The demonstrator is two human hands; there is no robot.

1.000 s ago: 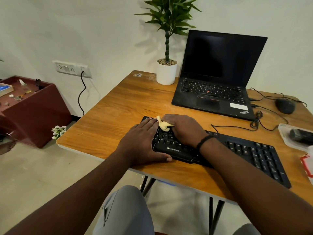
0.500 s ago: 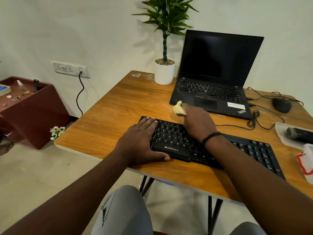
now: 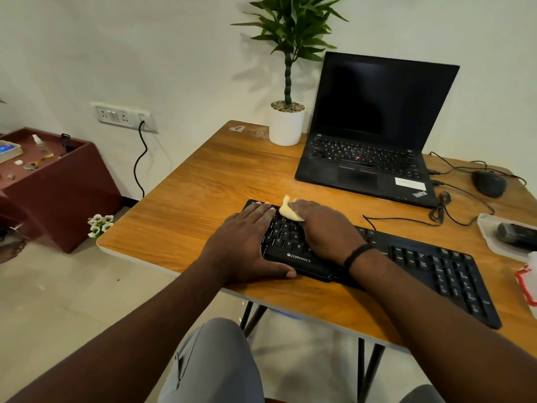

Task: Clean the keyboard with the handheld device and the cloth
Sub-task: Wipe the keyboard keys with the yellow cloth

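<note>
On the wooden tabletop (image 3: 186, 199), the left hand (image 3: 242, 242) lies flat, fingers straight, steadying the long black plastic keyboard (image 3: 436, 266) at its left end. The right hand (image 3: 322, 228), lifted beyond the keys half a second ago, is back on them, its grip bunching the small pale-yellow cloth (image 3: 287, 210) — wiping likely resumes.

The right hand (image 3: 322, 228) covers most of the cloth (image 3: 288, 211) and the keyboard's (image 3: 421, 266) middle keys. At three o'clock, the picture's edge cuts off a clear tray (image 3: 499, 242) whose dark contents are indistinct.
</note>
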